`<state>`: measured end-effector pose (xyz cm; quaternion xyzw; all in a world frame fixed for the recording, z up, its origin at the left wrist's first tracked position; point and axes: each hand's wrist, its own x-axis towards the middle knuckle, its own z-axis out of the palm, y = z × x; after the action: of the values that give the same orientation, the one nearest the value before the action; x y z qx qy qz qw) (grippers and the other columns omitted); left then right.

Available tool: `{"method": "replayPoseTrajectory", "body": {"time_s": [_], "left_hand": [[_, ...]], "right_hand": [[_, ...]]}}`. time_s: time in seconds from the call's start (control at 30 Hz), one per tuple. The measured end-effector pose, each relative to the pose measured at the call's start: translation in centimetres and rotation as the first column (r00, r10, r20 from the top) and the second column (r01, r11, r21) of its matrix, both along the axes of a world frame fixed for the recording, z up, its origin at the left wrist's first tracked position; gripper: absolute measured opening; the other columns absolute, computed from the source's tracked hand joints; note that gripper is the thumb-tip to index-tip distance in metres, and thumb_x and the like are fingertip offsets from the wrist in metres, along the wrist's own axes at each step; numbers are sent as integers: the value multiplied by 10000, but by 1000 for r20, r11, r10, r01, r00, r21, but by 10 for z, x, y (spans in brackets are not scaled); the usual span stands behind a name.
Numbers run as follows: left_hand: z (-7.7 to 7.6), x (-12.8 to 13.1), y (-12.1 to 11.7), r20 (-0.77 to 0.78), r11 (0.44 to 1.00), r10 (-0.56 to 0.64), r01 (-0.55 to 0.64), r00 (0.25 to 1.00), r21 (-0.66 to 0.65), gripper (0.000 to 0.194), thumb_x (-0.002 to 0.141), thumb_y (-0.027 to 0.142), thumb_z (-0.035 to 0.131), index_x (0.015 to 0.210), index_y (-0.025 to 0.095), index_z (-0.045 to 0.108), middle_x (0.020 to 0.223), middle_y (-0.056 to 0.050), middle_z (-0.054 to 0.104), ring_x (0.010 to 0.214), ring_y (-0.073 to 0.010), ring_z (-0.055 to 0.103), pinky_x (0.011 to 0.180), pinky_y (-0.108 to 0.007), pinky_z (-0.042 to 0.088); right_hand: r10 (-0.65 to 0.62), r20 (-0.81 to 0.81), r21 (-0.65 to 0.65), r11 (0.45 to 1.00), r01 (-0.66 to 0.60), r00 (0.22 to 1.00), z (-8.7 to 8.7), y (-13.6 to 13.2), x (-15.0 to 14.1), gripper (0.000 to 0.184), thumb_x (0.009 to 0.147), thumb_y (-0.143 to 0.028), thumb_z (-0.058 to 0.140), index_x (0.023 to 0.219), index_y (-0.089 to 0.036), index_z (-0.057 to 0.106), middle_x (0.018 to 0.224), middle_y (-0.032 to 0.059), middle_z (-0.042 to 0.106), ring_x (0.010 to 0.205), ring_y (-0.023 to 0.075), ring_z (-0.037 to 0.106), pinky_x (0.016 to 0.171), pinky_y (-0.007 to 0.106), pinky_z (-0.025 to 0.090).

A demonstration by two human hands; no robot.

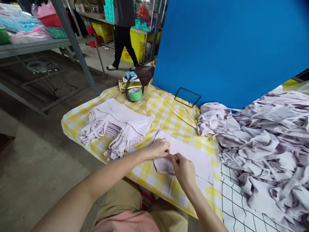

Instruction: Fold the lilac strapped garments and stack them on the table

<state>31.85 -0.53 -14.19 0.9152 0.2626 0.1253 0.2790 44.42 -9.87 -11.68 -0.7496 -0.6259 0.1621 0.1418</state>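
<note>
A pale lilac fabric piece [194, 158] lies spread on the yellow-and-white checked tablecloth [142, 175] in front of me. My left hand [159, 149] is closed at its left part, fingers pinching a bit of the cloth. Close beside it, my right hand [185, 170] is also closed, thumb and fingers pressed together on the fabric. The fingertips of both hands nearly meet, and the exact fold between them is hidden. To the left rests a neat stack of cut lilac fabric pieces [118, 112] with strap-like strips hanging toward me.
A large heap of crumpled lilac fabric [270, 141] covers the right side. A blue board [224, 48] stands behind, with a thin black wire frame [187, 97] before it. Green tape [135, 94] sits at the table's back left. A person [124, 32] walks beyond, near yellow bins [136, 45].
</note>
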Motion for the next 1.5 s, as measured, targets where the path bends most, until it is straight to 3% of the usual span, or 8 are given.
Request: {"method": "replayPoseTrajectory", "body": {"time_s": [0.17, 0.37, 0.53, 0.8, 1.07, 1.2, 1.37, 1.5], "left_hand": [[1, -15, -2, 54, 997, -75, 75, 996, -7, 98, 737, 149, 586, 765, 185, 674, 833, -13, 602, 881, -168, 500, 781, -256, 380], [5, -28, -6, 111, 987, -112, 124, 987, -101, 192, 784, 95, 513, 885, 172, 657, 960, -25, 587, 950, -143, 514, 870, -224, 373], [10, -25, -15, 82, 988, -51, 63, 995, -142, 146, 844, 189, 506, 896, 157, 638, 978, -37, 578, 998, -154, 511, 912, -248, 366], [9, -29, -19, 45, 995, -54, 57, 998, -79, 230, 835, 128, 462, 1025, 172, 584, 1131, -51, 527, 1072, -167, 494, 950, -281, 369], [6, -49, -52, 132, 996, 87, -87, 987, -5, 315, 762, 45, 435, 1023, 187, 542, 1026, -44, 541, 992, -172, 500, 902, -303, 408], [-1, -52, -56, 129, 994, 106, -101, 986, -38, 301, 760, 54, 445, 1018, 179, 537, 1025, -47, 533, 992, -169, 502, 905, -298, 413], [-1, -42, -49, 126, 998, 43, -38, 991, -47, 337, 777, 56, 446, 1077, 188, 527, 1099, -49, 511, 1046, -164, 492, 938, -288, 400], [5, -29, -42, 77, 999, -41, 43, 996, -17, 274, 812, 73, 451, 1047, 167, 557, 1064, -58, 530, 1017, -164, 503, 916, -285, 411]], "right_hand": [[-296, -723, -293, 950, 112, 624, 10, -48, -11, 352, 719, -518, 579, 642, -175, 569, 486, -46, 471, 491, 112, 414, 509, 228, 309], [-518, -850, -470, 830, 301, 102, -3, -105, -51, 397, 607, -502, 712, 857, -195, 692, 915, 50, 675, 920, 221, 557, 731, 259, 420], [-476, -879, -447, 845, 292, 33, -23, -122, -75, 367, 585, -488, 732, 824, -211, 710, 1082, 42, 622, 1047, 234, 489, 771, 244, 411], [-469, -878, -474, 817, 327, -101, -32, -126, -86, 408, 536, -463, 772, 771, -177, 600, 616, -62, 445, 491, 58, 311, 447, 176, 290], [-399, -911, -356, 888, 291, 105, -42, -121, -85, 427, 618, -561, 658, 712, -192, 465, 509, -102, 331, 389, 46, 254, 365, 186, 236], [-304, -872, -104, 882, 460, 385, -33, -122, -67, 393, 714, -436, 612, 992, -195, 472, 671, -47, 460, 560, 111, 464, 528, 227, 412], [-258, -485, 70, 941, 331, 836, -9, -87, -27, 198, 827, -357, 436, 826, -184, 533, 681, 11, 548, 596, 156, 505, 572, 268, 395], [-144, -38, 31, 989, 145, 989, -8, -46, -23, 170, 839, -314, 444, 770, -189, 536, 790, 60, 603, 730, 200, 559, 633, 284, 377]]}}
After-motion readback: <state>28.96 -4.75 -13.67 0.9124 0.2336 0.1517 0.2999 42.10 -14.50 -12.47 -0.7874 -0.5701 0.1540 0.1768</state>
